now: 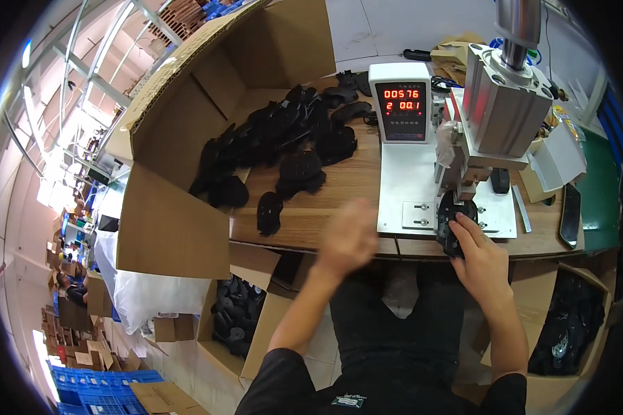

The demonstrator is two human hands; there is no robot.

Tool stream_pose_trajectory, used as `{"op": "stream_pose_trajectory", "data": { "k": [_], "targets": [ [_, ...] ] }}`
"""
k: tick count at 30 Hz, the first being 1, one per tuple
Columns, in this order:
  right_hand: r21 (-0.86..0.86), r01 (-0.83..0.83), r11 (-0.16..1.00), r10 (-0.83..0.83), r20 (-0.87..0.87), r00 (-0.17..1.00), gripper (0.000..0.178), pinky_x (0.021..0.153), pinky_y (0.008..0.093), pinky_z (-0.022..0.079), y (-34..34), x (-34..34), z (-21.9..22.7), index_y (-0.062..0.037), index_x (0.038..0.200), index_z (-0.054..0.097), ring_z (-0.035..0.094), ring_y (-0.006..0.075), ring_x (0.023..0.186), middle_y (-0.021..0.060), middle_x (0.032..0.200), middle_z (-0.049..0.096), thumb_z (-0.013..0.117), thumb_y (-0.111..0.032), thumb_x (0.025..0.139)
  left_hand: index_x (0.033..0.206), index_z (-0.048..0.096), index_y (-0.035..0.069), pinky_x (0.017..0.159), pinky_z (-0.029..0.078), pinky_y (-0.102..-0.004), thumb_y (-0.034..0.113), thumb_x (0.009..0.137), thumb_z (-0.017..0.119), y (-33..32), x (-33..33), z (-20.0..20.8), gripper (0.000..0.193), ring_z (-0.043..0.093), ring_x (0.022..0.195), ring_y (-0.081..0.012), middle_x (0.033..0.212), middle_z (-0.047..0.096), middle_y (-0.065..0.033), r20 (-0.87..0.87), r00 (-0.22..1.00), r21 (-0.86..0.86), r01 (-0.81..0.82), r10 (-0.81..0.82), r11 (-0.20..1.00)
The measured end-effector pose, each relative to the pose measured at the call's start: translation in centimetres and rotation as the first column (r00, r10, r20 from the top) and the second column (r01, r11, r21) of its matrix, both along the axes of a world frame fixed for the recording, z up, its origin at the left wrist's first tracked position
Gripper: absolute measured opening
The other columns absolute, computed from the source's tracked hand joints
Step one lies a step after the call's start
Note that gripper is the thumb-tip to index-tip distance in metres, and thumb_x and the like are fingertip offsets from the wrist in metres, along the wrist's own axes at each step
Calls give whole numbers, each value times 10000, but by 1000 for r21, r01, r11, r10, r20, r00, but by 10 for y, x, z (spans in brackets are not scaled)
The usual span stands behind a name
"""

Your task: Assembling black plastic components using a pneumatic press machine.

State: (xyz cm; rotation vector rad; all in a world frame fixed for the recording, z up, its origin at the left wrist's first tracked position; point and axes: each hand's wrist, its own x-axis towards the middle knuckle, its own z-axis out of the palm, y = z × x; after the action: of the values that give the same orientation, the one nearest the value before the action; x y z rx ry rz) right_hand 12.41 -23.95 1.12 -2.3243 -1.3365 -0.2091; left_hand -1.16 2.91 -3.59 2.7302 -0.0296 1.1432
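So the black plastic part (446,232) is at the table's (353,176) front edge, right of the middle, its far end tucked under the metal press (505,104), so I can't make out if the tip actually touches it. The right hand (483,261) has it clamped between thumb and fingers, which cover a good bit of it. The left hand (349,238) is over the front edge, just a blur (seriously, no fingers readable), so I can't tell if it's apart, together or gripping anything.

Press top is cut off by the frame. Behind the part there's a white display unit (400,104) with red digits. Toward the table's left edge, a pile of black parts (277,135) spills from a tipped cardboard box (169,214), some overlapping too much to count. Near the right front corner lies a dark phone (570,216).
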Motion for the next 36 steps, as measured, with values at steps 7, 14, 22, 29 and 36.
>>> {"op": "stream_pose_trajectory", "data": {
  "k": [7,14,22,29,36],
  "targets": [
    [-4,6,1000,-6,-17,1000,638,810,361,580,-1,1,3,-100,1291,596,682,255,1114,62,1402,586,806,-73,689,1536,261,-99,1223,258,-459,264,955,631,98,-121,-8,778,246,1504,-437,1635,195,-293,-428,634,-61,-731,644,680],
    [-43,-1,999,0,-23,1000,609,826,364,577,1,0,8,-99,1289,596,674,258,1129,63,1401,585,789,-99,710,1437,530,62,1167,343,-500,203,877,732,90,-159,-31,612,474,1337,-415,1427,519,-215,-393,803,-194,-549,448,813],
    [-21,-32,999,32,-11,999,590,802,353,587,3,2,7,-82,1296,593,686,239,1100,75,1397,589,770,-133,735,1169,681,18,1102,437,-480,76,770,792,84,-139,-47,419,540,1315,-407,1378,602,-188,-192,926,-95,-347,324,933],
    [-14,-38,999,38,4,999,621,792,344,584,-2,2,6,-90,1320,588,698,238,1068,63,1401,587,774,-116,727,1228,683,-8,1081,474,-458,-45,781,685,76,-132,-51,448,614,1255,-370,1305,665,-199,-214,934,-32,-301,287,953],
    [-5,-45,999,45,3,999,592,783,336,586,5,0,6,-84,1288,610,702,235,1059,69,1384,596,776,-102,720,1177,706,-20,924,566,-387,-29,840,677,56,-136,-47,339,719,1068,-343,1177,725,-194,-40,946,-195,-324,323,926]
  ]
}}
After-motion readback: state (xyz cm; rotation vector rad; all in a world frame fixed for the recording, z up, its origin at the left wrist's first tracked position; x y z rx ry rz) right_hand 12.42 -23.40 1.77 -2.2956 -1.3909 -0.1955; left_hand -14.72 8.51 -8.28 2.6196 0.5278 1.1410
